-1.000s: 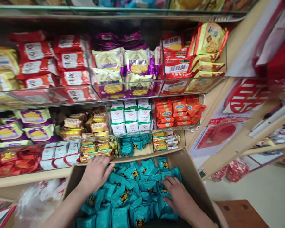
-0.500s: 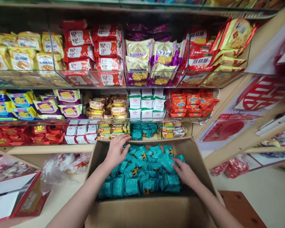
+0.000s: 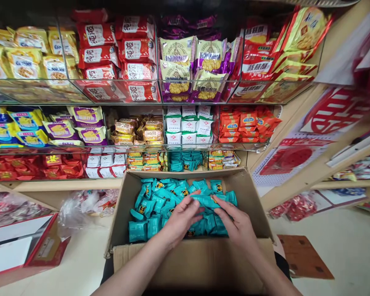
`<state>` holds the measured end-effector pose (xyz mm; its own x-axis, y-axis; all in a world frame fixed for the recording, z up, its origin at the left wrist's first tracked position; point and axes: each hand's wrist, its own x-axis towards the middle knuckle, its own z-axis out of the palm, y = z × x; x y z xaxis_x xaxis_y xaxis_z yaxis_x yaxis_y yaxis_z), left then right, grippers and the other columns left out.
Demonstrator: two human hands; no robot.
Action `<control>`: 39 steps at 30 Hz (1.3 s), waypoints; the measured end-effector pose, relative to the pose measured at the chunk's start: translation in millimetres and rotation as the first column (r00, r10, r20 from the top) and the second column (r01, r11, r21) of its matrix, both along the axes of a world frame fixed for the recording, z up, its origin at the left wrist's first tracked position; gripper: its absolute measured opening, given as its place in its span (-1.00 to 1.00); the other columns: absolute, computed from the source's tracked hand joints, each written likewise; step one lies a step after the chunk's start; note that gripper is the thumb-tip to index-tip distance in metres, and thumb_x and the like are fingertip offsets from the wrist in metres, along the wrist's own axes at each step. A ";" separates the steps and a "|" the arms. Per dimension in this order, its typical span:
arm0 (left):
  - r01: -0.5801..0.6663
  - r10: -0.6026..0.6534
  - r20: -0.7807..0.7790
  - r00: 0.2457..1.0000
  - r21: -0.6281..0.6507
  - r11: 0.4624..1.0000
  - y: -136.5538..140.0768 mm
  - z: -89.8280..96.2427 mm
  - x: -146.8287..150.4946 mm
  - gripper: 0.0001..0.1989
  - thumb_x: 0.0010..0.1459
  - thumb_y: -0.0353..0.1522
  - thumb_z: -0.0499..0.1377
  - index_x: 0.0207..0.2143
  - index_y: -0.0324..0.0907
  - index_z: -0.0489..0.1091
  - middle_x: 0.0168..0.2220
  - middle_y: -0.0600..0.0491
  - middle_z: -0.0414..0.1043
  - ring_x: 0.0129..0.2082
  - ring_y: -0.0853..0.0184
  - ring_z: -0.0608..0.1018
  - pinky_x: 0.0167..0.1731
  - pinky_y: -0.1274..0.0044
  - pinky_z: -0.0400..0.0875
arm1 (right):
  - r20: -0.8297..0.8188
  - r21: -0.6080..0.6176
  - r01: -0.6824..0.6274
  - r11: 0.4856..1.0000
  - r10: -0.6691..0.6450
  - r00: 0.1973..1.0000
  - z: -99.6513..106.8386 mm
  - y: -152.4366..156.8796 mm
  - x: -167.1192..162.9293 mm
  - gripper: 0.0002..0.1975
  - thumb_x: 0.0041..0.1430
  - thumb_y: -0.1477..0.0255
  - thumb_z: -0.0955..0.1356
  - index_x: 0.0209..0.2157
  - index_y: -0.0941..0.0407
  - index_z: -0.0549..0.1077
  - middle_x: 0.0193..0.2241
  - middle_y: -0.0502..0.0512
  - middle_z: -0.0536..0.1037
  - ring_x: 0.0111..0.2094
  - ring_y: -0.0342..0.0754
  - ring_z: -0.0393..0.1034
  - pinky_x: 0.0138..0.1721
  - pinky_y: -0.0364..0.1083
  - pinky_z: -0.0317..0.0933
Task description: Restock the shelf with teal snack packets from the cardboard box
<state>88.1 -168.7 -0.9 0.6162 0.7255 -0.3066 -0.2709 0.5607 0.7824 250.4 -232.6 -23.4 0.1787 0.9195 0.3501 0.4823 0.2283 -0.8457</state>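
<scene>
Apparently gathering, the right fingers (image 3: 229, 208) pinch a teal packet (image 3: 205, 201), left fingers (image 3: 188, 211) curl alongside, grip unclear; next calls for steady lifting.

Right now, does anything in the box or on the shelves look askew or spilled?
Mildly: at upper right, a yellow-and-red packet tilts up, unlike the flatter-stacked yellow packets below. Teal packets lie jumbled in the cardboard box, but none looks spilled.
</scene>
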 end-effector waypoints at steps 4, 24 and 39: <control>0.026 0.011 0.194 0.981 -0.187 0.982 -3.7 14.7 -2.8 -0.63 0.07 -0.23 0.15 -0.04 -0.06 0.24 -0.14 0.03 0.36 -0.18 0.29 0.45 -0.17 0.38 0.36 | 0.252 0.192 -0.131 0.973 0.080 0.964 5.0 -8.5 -5.7 -0.66 0.10 0.51 0.27 -0.07 -0.02 0.39 -0.02 0.08 0.39 0.00 -0.01 0.24 0.01 0.07 0.16; 0.224 -0.048 -0.400 0.915 0.408 0.885 -8.2 -16.4 -16.4 -0.58 -0.11 -0.26 0.26 -0.16 -0.18 0.32 -0.39 0.09 0.37 -0.43 0.42 0.38 -0.43 0.60 0.26 | -0.302 -0.308 -0.210 0.928 0.114 0.946 -16.5 -8.3 -11.4 -0.63 0.07 0.26 0.31 -0.10 0.10 0.26 -0.34 0.06 0.46 -0.31 -0.08 0.37 -0.28 -0.11 0.29; 0.290 0.220 -0.710 0.669 0.522 0.802 171.8 31.6 30.3 -0.58 -0.19 -0.28 0.28 -0.22 -0.24 0.36 -0.28 -0.04 0.45 -0.29 0.25 0.48 -0.30 0.49 0.36 | 0.512 0.318 0.311 0.896 -0.438 0.739 -59.7 -24.4 108.6 -0.83 0.13 0.35 0.25 -0.29 0.12 0.38 -0.19 0.17 0.41 -0.19 0.01 0.33 -0.22 0.01 0.24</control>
